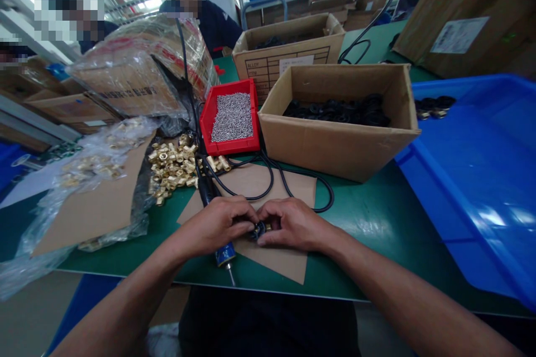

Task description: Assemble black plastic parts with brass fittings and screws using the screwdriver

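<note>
My left hand (228,224) and my right hand (293,226) meet over a piece of cardboard (288,262) near the table's front edge. Both are closed, fingertips pinching a small black part with brass bits (259,230) between them. Fingers hide much of it, so its exact kind is unclear. Under my left wrist lies an electric screwdriver (225,255), blue and black, its bit pointing toward me. Loose brass fittings (171,164) are heaped beyond my left hand. A red bin (232,148) of small silvery pieces, perhaps screws, stands behind them.
An open cardboard box (335,145) holds black parts (343,111). On the right, a big blue tray (464,217) has several black-and-brass pieces (433,106) at its far left corner. A black cable (270,178) loops across the table. Bagged fittings (92,170) lie left. Two people sit opposite.
</note>
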A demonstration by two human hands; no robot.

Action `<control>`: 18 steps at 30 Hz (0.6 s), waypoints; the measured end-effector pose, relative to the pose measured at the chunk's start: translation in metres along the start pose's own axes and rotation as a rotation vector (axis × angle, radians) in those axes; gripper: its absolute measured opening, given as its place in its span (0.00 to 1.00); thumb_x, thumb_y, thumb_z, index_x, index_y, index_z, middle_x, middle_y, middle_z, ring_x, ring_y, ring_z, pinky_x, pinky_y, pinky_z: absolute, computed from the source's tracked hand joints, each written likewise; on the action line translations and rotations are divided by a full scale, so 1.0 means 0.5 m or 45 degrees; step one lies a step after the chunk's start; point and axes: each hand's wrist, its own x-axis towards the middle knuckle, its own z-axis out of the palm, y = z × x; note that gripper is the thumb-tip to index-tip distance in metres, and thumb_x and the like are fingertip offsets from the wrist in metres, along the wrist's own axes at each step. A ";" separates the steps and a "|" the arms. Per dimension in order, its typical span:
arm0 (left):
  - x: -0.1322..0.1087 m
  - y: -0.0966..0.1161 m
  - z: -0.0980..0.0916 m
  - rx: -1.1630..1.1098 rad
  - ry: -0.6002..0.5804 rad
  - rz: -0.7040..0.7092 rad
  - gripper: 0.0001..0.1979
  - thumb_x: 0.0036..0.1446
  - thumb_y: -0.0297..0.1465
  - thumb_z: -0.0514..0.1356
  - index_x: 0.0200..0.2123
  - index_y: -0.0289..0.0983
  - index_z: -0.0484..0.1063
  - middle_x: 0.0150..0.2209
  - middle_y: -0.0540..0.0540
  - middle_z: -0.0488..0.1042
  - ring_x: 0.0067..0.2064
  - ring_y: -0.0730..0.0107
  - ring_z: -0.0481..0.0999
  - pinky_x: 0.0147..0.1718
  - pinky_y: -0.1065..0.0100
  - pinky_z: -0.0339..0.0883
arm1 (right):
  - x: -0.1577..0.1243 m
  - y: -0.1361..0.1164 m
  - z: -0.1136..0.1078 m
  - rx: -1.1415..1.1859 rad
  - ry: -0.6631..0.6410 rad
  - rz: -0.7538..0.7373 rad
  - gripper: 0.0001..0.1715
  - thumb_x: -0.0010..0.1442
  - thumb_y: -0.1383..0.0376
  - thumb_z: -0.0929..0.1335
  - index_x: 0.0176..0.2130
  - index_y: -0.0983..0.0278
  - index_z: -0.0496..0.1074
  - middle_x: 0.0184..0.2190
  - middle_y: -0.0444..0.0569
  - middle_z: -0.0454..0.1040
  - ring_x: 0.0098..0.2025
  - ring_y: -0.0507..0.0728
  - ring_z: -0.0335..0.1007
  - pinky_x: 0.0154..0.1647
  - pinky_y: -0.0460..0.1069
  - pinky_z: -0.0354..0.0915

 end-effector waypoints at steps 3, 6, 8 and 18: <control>0.007 0.006 -0.016 0.032 0.003 0.010 0.06 0.59 0.27 0.60 0.40 0.39 0.75 0.37 0.49 0.77 0.40 0.71 0.75 0.42 0.70 0.65 | 0.000 -0.002 -0.001 0.007 -0.001 0.012 0.17 0.48 0.58 0.77 0.38 0.62 0.76 0.27 0.42 0.74 0.29 0.51 0.67 0.30 0.45 0.55; 0.018 0.012 -0.041 0.057 0.033 0.017 0.05 0.59 0.28 0.60 0.38 0.38 0.75 0.36 0.49 0.77 0.38 0.72 0.75 0.39 0.72 0.66 | -0.001 -0.002 0.001 0.035 0.002 0.041 0.19 0.48 0.59 0.77 0.40 0.62 0.77 0.28 0.43 0.75 0.29 0.51 0.68 0.30 0.45 0.57; 0.030 0.014 -0.060 0.073 0.097 0.001 0.04 0.58 0.29 0.60 0.36 0.38 0.76 0.34 0.49 0.77 0.36 0.72 0.75 0.38 0.72 0.66 | -0.001 0.000 0.002 0.050 -0.003 0.055 0.20 0.48 0.58 0.77 0.41 0.62 0.77 0.27 0.43 0.75 0.29 0.52 0.68 0.30 0.45 0.57; 0.249 -0.094 -0.202 0.649 0.616 -0.224 0.13 0.58 0.32 0.59 0.44 0.36 0.77 0.42 0.41 0.78 0.43 0.62 0.75 0.46 0.63 0.65 | 0.000 -0.001 0.003 0.076 0.016 0.010 0.21 0.48 0.57 0.77 0.41 0.62 0.76 0.33 0.44 0.76 0.31 0.50 0.69 0.32 0.45 0.59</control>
